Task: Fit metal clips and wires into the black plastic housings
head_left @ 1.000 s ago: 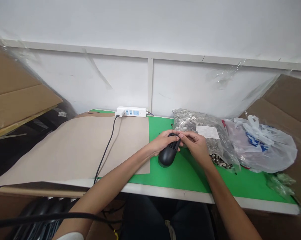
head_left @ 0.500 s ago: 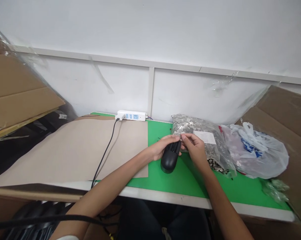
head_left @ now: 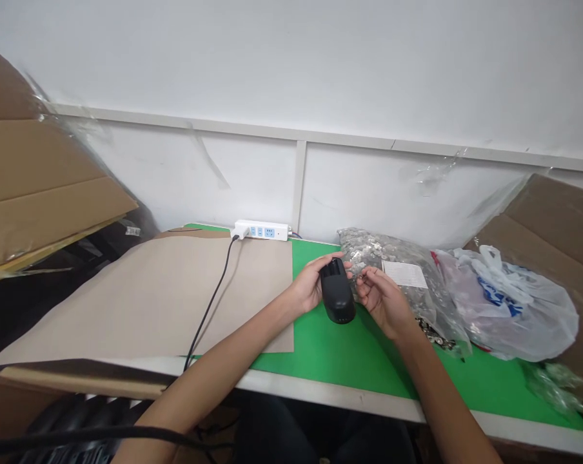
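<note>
My left hand (head_left: 311, 285) is wrapped round a black oval plastic device (head_left: 336, 296) and holds it tilted up over the green mat (head_left: 349, 345). My right hand (head_left: 381, 298) hovers just right of the device with palm turned up and fingers curled; thumb and forefinger pinch something tiny that I cannot make out. Directly behind the hands lies a clear bag of small silver metal parts (head_left: 402, 274) with a white label.
A sheet of brown paper (head_left: 166, 296) covers the table's left half. A white power strip (head_left: 261, 230) sits at the back wall, its black cable (head_left: 209, 303) running off the front edge. A white plastic bag (head_left: 514, 303) lies right; cardboard boxes (head_left: 40, 187) stand on both sides.
My left hand has lifted the black device off the mat and tilted it upright. My right hand has drawn back from its top and turned palm up. The camera shifted slightly.
</note>
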A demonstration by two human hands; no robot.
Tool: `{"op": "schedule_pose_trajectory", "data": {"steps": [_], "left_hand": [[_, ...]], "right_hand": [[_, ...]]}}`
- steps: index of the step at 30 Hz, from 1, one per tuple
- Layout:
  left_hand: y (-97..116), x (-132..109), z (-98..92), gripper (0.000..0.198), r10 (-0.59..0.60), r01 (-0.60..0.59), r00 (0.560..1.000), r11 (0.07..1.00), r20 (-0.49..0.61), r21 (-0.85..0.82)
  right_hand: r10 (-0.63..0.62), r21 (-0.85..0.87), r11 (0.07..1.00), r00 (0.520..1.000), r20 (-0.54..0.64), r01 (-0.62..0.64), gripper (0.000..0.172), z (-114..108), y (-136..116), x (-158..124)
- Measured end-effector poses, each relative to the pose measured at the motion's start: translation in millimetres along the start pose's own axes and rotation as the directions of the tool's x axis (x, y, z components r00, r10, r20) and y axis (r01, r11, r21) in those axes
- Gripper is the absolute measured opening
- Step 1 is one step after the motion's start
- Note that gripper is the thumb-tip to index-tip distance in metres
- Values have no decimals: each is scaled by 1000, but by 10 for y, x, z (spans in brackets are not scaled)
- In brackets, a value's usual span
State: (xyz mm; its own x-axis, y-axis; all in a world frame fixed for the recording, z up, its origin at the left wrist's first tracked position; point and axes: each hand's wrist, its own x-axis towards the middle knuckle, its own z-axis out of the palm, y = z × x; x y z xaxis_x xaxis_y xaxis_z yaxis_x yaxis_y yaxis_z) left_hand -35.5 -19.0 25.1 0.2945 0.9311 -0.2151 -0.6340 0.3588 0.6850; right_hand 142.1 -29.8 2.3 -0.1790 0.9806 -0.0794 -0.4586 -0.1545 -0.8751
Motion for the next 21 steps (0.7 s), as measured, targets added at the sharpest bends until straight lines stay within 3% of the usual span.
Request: {"op": "schedule_pose_trajectory", "data": {"steps": [4, 7, 10, 11, 13, 15, 18, 20, 21], "left_hand": [[11, -5, 22, 26, 71, -74, 996, 996, -59, -52], [-17, 13, 16, 21, 170, -187, 972, 978, -165, -95], [-72, 41, -6, 18, 208, -239, 947, 965, -243, -104], [-91, 49, -14, 18, 206, -237, 948, 966, -243, -103], [-120, 55, -24, 19, 206, -231, 954, 968, -216, -99], [-134, 41, -25, 24, 228, -244, 958, 966, -172, -82], [-145, -32, -18, 42, 354, -349, 933, 934, -65, 77], [-163, -106, -29, 47, 496, -498, 865, 833, 74, 243], [-176, -143, -43, 45, 563, -589, 807, 746, 179, 310]], "right_hand": [[99, -38, 995, 995, 31, -98, 60, 61, 22, -48], [-103, -352, 933, 994, -47, 80, 67, 79, 93, -92], [-411, -770, 589, 911, -26, 244, 74, 102, 184, -135], [-462, -840, 480, 887, 3, 253, 76, 110, 203, -146], [-499, -895, 369, 866, 36, 250, 77, 117, 204, -158], [-518, -899, 362, 855, 27, 248, 71, 95, 155, -157], [-528, -832, 477, 849, -15, 282, 56, 1, 40, -146], [-527, -744, 575, 849, -19, 340, 52, -76, -16, -141], [-540, -702, 602, 842, -4, 382, 51, -111, -29, -139]]}}
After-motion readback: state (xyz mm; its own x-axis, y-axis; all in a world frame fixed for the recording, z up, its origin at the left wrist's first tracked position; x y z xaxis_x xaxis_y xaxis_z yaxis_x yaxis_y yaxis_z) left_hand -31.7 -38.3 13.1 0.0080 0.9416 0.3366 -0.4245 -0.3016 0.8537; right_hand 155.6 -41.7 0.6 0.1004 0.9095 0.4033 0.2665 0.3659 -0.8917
